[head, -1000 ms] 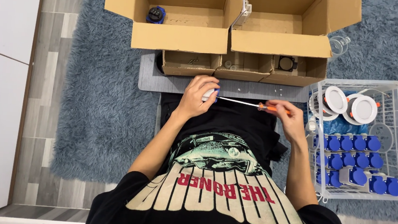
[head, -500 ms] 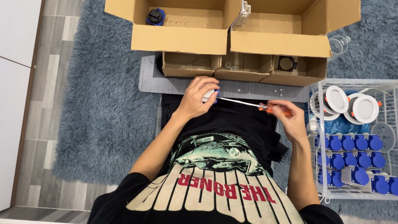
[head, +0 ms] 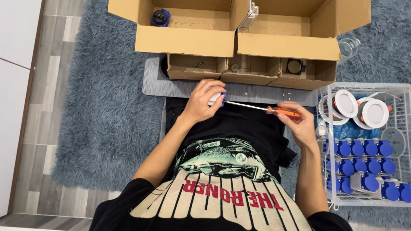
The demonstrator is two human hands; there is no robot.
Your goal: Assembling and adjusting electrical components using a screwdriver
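My left hand (head: 203, 100) is closed around a small blue and white socket part (head: 217, 99), held over my lap just in front of the grey mat (head: 267, 93). My right hand (head: 300, 123) grips the orange handle of a screwdriver (head: 277, 111). Its thin metal shaft runs left, with the tip at the part in my left hand. Most of the part is hidden by my fingers.
Two large open cardboard boxes (head: 187, 42) stand at the back, one with a blue part (head: 160, 18) inside. Small cardboard trays (head: 249, 72) sit before them. A white wire basket (head: 401, 147) on my right holds several blue sockets and round white lamps. A blue shaggy rug (head: 106, 112) lies underneath.
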